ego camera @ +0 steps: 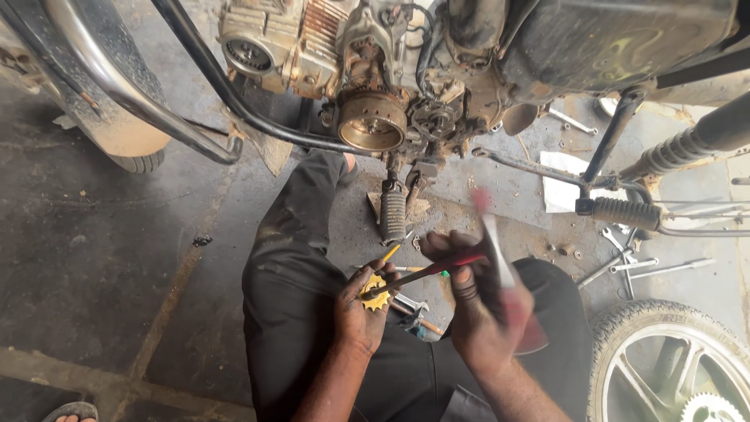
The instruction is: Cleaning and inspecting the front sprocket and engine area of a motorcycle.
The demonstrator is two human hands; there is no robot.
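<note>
Sprocket gold, gripped in left hand fingers, right hand clasping red-handled pliers — engine above, spanners right

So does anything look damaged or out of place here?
Yes. The motorcycle engine is rusty with its side cover off, exposing the round rotor. Spanners and small bolts lie scattered on the floor.

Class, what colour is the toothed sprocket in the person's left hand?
The sprocket is yellowish gold, seen best in the head view.
</note>
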